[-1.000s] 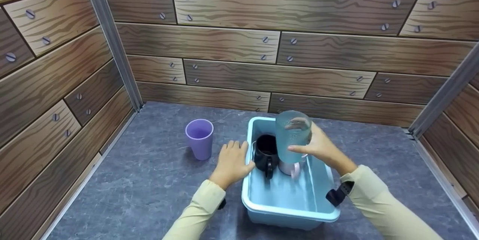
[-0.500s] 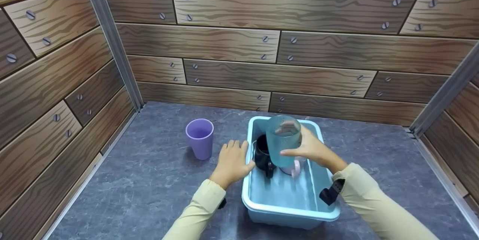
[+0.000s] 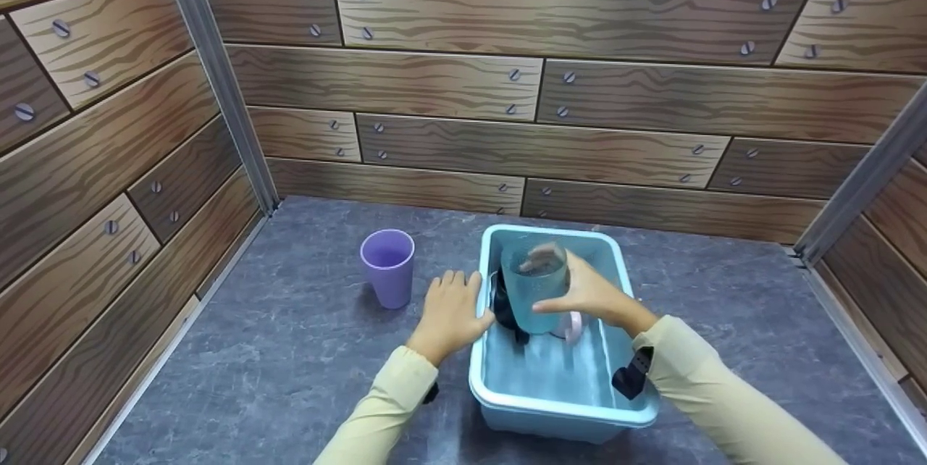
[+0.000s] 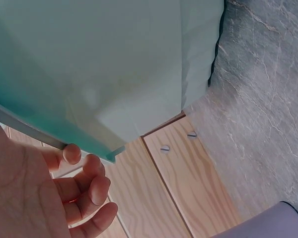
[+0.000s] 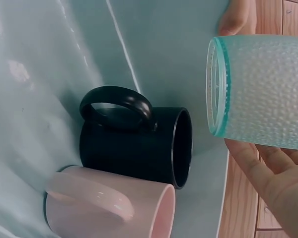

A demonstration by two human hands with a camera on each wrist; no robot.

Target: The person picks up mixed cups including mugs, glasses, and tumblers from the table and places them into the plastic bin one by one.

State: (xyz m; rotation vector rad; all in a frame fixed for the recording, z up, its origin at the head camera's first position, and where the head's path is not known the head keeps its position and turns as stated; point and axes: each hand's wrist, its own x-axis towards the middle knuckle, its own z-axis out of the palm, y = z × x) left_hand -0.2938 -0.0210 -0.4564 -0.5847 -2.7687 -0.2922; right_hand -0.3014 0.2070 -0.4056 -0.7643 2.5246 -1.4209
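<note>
In the head view my right hand [image 3: 597, 298] holds a translucent teal cup [image 3: 523, 302] upright above the inside of a light blue tub [image 3: 554, 405]. In the right wrist view the cup's base stays apart from a black mug [image 5: 131, 148] standing in the tub. Beside that mug is a pale pink mug [image 5: 97, 203]. From the head, the cup hides most of both mugs. My left hand [image 3: 450, 313] grips the tub's left rim, thumb over the edge; the left wrist view shows its fingers [image 4: 92, 191] curled outside, below the rim.
A purple cup [image 3: 389, 273] stands upright on the grey marbled table [image 3: 275, 349], left of the tub and my left hand. Wood-patterned walls [image 3: 434, 81] enclose the table at the back and both sides.
My right hand has carried the teal cup left and lower, from over the pink mug to in front of the black one. My left hand, the tub and the purple cup have stayed put.
</note>
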